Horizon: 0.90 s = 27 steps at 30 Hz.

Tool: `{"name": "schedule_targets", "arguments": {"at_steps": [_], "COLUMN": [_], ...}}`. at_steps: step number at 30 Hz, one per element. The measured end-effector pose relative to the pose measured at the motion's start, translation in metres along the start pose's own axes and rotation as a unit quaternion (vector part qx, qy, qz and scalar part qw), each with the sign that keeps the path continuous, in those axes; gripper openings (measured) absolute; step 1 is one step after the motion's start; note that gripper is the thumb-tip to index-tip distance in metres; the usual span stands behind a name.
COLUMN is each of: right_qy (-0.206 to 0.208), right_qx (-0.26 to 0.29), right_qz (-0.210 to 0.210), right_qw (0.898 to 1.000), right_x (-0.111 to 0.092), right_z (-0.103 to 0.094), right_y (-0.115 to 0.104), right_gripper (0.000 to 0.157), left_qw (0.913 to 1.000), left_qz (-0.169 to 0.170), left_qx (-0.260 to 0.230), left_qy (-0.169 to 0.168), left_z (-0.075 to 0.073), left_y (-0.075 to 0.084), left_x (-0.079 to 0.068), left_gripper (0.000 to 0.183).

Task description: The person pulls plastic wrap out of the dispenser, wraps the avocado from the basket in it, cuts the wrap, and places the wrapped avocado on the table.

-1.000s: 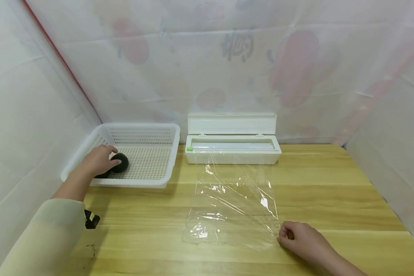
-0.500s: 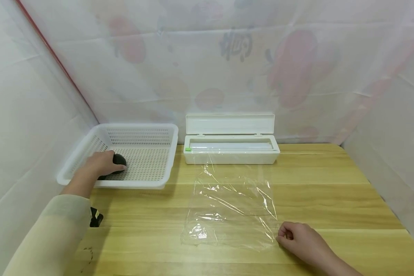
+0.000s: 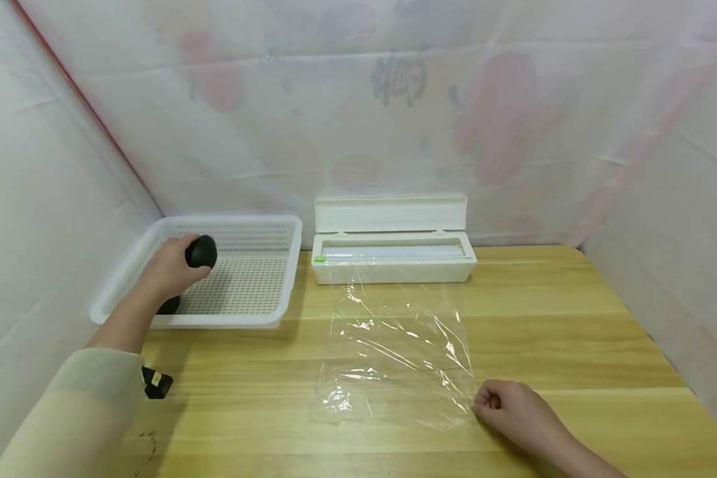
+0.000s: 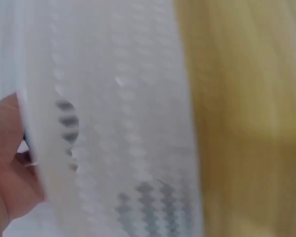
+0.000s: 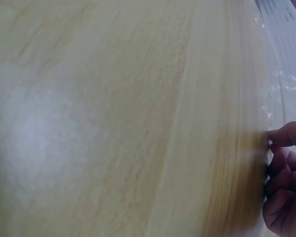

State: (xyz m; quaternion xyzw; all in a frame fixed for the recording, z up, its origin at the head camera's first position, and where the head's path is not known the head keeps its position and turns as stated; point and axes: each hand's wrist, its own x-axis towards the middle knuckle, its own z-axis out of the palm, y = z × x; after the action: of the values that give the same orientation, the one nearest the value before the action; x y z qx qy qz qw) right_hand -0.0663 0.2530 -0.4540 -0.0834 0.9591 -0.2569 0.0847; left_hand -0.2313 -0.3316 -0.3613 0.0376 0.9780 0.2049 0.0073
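My left hand (image 3: 170, 269) grips a dark, smooth, rounded, ball-like object (image 3: 201, 252) between thumb and fingers, raised over the white slotted basket (image 3: 227, 321). Under the wrist, a second dark rounded object (image 3: 170, 306) lies in the basket, partly hidden. The left wrist view is blurred; the basket wall (image 4: 138, 98) covers most of what this hand holds. At the lower right, my right hand (image 3: 516, 411) pinches the near right corner of a sheet of cling film (image 3: 394, 358) close over the table. This film runs out from a white cling film dispenser (image 3: 394, 271) whose lid stands up.
A pale wood table (image 3: 550, 318) carries everything. White sheeting (image 3: 311, 106) with faded red prints rises behind the table and on both sides. A small black-and-yellow device (image 3: 157, 383) shows beside the left forearm. Dark marks (image 3: 149, 443) spot the table at the lower left.
The left hand has closed round the dark object and lifted it off the basket floor, uncovering more of the second one. The right hand keeps its hold on the film corner.
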Motion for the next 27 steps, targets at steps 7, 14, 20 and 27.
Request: {"name": "schedule_targets", "arguments": {"at_steps": [7,14,20,27], "right_qy": [-0.001,-0.003,-0.005,-0.006], "right_qx": [-0.005,0.0,0.004,0.003], "right_qz": [-0.009,-0.009,-0.005,-0.002], "right_qw": [1.0,1.0,1.0,1.0], "right_x": [0.004,0.005,0.005,0.005], "right_z": [0.001,0.003,0.003,0.002], "right_y": [0.001,0.002,0.001,-0.001], "right_gripper": [0.016,0.016,0.016,0.016], "left_qw": [0.993,0.9781,0.9725,0.9584], "left_qz": [0.088,0.127,0.163,0.226], "left_qx": [-0.07,-0.164,-0.155,-0.134], "left_qy": [0.036,-0.018,-0.059,-0.111], "left_z": [-0.008,-0.005,0.008,0.035], "left_y": [0.054,0.099,0.13,0.166], "left_x": [-0.003,0.0,-0.004,-0.01], "left_gripper": [0.072,0.083,0.082,0.077]}}
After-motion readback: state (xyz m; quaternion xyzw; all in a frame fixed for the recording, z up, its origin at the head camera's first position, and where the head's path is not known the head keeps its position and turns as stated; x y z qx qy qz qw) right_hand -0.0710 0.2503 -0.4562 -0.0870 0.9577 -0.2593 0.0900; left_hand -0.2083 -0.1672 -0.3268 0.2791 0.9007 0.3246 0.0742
